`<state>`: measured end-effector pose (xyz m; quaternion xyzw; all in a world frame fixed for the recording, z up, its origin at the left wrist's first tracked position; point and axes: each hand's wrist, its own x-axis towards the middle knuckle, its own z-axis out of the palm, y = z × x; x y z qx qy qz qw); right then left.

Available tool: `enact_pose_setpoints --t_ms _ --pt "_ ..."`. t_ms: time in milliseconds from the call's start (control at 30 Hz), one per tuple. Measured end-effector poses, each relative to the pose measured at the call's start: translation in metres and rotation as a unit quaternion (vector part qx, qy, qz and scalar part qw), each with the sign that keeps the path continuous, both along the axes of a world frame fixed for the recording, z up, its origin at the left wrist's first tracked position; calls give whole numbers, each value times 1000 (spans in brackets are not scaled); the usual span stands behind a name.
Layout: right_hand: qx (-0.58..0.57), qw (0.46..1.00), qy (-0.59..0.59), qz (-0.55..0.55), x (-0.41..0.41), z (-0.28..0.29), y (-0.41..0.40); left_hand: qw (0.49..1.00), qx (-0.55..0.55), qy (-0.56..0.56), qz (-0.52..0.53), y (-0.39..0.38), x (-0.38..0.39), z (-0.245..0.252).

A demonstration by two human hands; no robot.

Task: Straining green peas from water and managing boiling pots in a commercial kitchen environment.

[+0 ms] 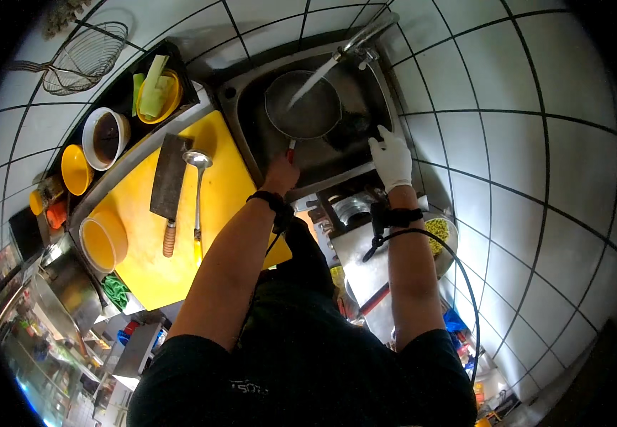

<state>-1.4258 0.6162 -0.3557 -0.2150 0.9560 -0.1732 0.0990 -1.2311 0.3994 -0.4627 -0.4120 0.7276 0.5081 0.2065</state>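
A dark, round pan [316, 118] is in the stainless steel sink [308, 179]. My bare left hand [281, 173] is closed around its red handle [290, 155]. Water streams from the metal faucet [364, 36] at the back right and falls into the pan. My right hand [392, 160] wears a white glove. It is held over the sink's right front corner, fingers apart and holding nothing; whether it touches the rim I cannot tell.
Left of the sink, a yellow cutting board [148, 272] bears a cleaver [168, 176], a ladle [198, 187] and a plastic tub [104, 241]. Behind stand a container of dark liquid [107, 137] and a yellow bowl [172, 101] with green stalks. A wire strainer [84, 58] hangs on the tiled wall.
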Motion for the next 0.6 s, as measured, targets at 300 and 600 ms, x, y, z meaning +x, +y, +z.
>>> enact_pose_setpoints --t_ms 300,600 --pt "-19 1000 1 9 -3 -7 -1 999 10 -27 37 -11 -5 -3" --pt "-4 998 -59 -20 1 8 -4 998 -58 9 15 -8 3 -15"
